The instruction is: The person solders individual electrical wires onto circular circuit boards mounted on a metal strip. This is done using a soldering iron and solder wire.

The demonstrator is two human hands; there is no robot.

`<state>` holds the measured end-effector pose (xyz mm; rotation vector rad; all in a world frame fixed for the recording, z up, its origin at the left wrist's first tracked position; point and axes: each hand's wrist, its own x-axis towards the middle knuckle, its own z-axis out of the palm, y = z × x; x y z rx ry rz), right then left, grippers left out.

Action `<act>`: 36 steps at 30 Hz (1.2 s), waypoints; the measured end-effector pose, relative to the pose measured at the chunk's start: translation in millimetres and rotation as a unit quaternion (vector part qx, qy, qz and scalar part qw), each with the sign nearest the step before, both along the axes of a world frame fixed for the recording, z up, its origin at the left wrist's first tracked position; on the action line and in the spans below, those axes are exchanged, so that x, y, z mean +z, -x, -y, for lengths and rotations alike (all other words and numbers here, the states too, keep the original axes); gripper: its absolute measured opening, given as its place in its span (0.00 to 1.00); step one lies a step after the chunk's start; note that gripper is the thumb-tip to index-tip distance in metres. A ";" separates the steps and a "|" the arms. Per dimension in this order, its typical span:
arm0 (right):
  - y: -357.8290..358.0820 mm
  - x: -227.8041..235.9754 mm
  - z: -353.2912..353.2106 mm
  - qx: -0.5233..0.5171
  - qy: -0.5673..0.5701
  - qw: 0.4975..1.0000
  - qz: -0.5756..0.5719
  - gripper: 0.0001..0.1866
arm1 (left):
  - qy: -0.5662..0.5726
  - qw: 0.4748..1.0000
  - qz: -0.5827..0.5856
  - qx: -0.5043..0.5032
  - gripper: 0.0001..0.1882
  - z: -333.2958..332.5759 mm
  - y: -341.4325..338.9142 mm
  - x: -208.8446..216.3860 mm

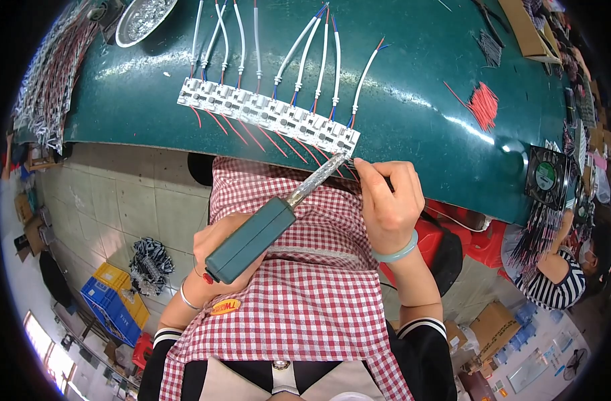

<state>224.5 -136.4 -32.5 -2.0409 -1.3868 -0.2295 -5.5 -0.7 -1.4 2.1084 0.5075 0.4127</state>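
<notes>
Lower left of center, the left hand (215,237) is gripping a green-handled soldering iron (252,239); at upper center, a white circuit-board strip (268,115) is lying by its tip; right of center, the right hand (392,197) is pinching something indistinct.

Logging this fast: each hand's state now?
Left hand: closed, holding the green soldering iron.
Right hand: pinched closed by the white board; anything held is unclear.

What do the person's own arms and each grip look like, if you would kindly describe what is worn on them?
The left grip and right grip are ungloved. A thin, silvery bangle rings the left wrist, and a thicker, smooth, pale green bangle the right. Both arms have black fabric sleeves with white-striped edges.
</notes>
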 end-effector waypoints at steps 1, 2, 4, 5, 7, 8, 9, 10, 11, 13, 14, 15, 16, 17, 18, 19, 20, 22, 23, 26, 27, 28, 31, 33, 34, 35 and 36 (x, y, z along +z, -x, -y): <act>-1.0 0.2 0.3 0.000 0.000 1.000 0.000 0.14 | -0.004 1.000 0.001 -0.006 0.15 -0.7 -0.1 0.3; -2.7 0.3 0.8 -0.002 -0.015 0.999 -0.030 0.14 | -0.004 1.000 0.001 -0.006 0.15 -0.7 -0.3 0.6; -4.8 1.7 1.2 -0.003 -0.030 0.998 -0.061 0.15 | -0.003 1.000 0.002 0.004 0.15 0.0 -0.7 1.1; -5.5 4.2 0.9 -0.013 -0.031 0.997 -0.070 0.14 | -0.003 1.000 0.002 0.004 0.15 -0.4 -1.0 1.2; -6.1 4.8 0.7 -0.024 -0.031 0.996 -0.080 0.14 | -0.017 1.000 0.010 -0.005 0.16 -1.0 -1.6 1.2; -6.4 3.4 0.5 -0.023 -0.021 0.996 -0.081 0.14 | -0.017 1.000 0.010 -0.004 0.16 -0.4 -1.1 1.0; -6.4 2.7 0.2 -0.023 -0.010 0.996 -0.082 0.13 | -0.012 1.000 0.004 0.003 0.16 0.3 -0.3 0.7; -6.3 3.1 0.0 -0.023 -0.010 0.996 -0.082 0.13 | -0.007 1.000 -0.001 0.011 0.16 0.7 0.2 0.5; -6.1 4.0 -0.5 -0.025 0.002 0.997 -0.075 0.13 | -0.007 1.000 -0.001 0.011 0.16 0.0 -1.4 0.9; -5.9 5.8 -1.7 -0.028 0.014 0.997 -0.067 0.12 | -0.065 0.997 0.027 -0.010 0.11 -2.8 -6.4 2.1; -5.7 6.8 -2.3 -0.027 0.031 0.998 -0.057 0.11 | -0.064 0.998 0.027 -0.010 0.11 -3.4 -6.6 2.0; -5.5 7.8 -2.6 -0.024 0.047 0.997 -0.048 0.10 | -0.065 0.997 0.027 -0.010 0.11 -3.0 -6.6 2.2; -5.0 9.1 -3.7 -0.023 0.047 0.997 -0.048 0.10 | -0.066 0.997 0.027 -0.011 0.11 -2.6 -6.5 2.4; -4.2 10.5 -5.1 -0.024 0.071 0.997 -0.030 0.10 | -0.066 0.997 0.026 -0.010 0.11 -1.1 -5.1 1.8; -3.0 11.4 -6.3 -0.025 0.096 0.995 -0.010 0.10 | -0.035 0.999 0.018 0.004 0.13 0.7 -2.7 0.2; -1.6 11.0 -6.9 -0.026 0.096 0.995 -0.009 0.10 | -0.003 1.000 0.009 0.018 0.16 1.6 -1.5 -0.6; -0.2 9.9 -7.3 -0.029 0.113 0.993 0.002 0.10 | -0.002 1.000 0.009 0.018 0.16 1.4 -1.9 -0.4; 0.4 8.5 -7.4 -0.031 0.129 0.991 0.013 0.10 | -0.022 1.000 0.013 0.006 0.15 0.5 -2.7 0.2; -0.5 8.0 -7.3 -0.027 0.130 0.991 0.007 0.11 | -0.022 1.000 0.013 0.007 0.15 0.4 -2.6 -0.1; -3.6 8.3 -7.0 -0.019 0.116 0.993 -0.015 0.13 | -0.030 0.999 0.018 0.007 0.15 0.5 -1.9 -0.3; -4.9 7.9 -7.1 -0.017 0.103 0.994 -0.034 0.14 | -0.049 0.999 0.021 -0.004 0.12 -0.8 -3.5 0.8; -6.0 8.2 -7.6 -0.016 0.103 0.994 -0.034 0.14 | -0.068 0.997 0.023 -0.015 0.10 -1.8 -4.7 1.4; -7.5 10.2 -7.9 -0.013 0.062 0.995 -0.075 0.15 | -0.086 0.996 0.019 -0.021 0.10 -2.9 -5.1 2.3; -8.1 8.8 -5.9 -0.019 0.067 0.994 -0.088 0.14 | -0.085 0.996 0.021 -0.021 0.09 -3.1 -4.9 2.4; -8.6 9.3 -5.4 -0.019 0.067 0.994 -0.088 0.14 | -0.084 0.996 0.022 -0.021 0.09 -3.0 -5.0 2.4; -9.0 9.8 -5.1 -0.016 0.070 0.994 -0.082 0.14 | -0.084 0.996 0.022 -0.021 0.09 -2.9 -5.1 2.6; -9.2 10.1 -4.7 -0.013 0.074 0.994 -0.076 0.14 | -0.078 0.997 0.022 -0.018 0.09 -2.3 -5.1 2.8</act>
